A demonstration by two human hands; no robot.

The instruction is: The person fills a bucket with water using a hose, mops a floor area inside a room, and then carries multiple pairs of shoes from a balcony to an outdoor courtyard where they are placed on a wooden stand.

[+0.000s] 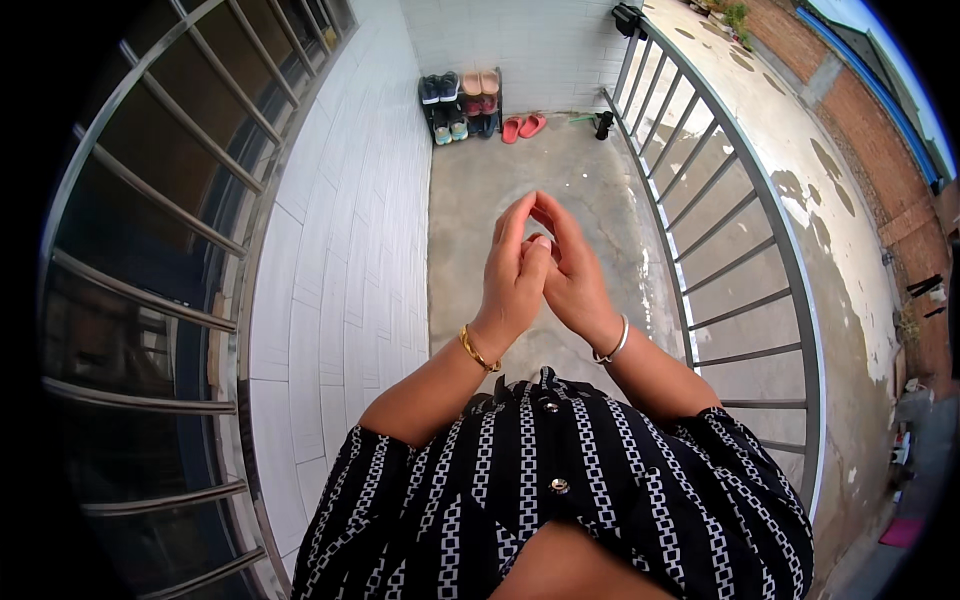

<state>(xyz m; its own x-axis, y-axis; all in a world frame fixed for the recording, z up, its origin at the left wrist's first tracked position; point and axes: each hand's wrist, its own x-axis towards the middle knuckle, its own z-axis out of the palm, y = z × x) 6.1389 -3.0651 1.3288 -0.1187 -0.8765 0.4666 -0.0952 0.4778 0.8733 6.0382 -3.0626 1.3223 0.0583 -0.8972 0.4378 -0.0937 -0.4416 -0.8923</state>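
Both hands are raised in front of my chest with their fingertips meeting in a peak. My left hand (513, 275) has its fingers stretched forward and lightly bent, and its thumb rests against the other thumb. Facing it, my right hand (578, 275) leans in the same way, its fingers extended. A small gap shows between the palms near the top, and I see nothing held there. A gold bracelet (473, 350) circles my left wrist, and a silver bangle (617, 342) is on the right one.
A white tiled wall (330, 260) and barred windows (150, 270) stand on the left. Along the right runs a metal railing (775, 220) above a lower yard. At the far end are a shoe rack (460, 105), red slippers (522, 127) and a black object (604, 125) on the concrete floor (470, 190).
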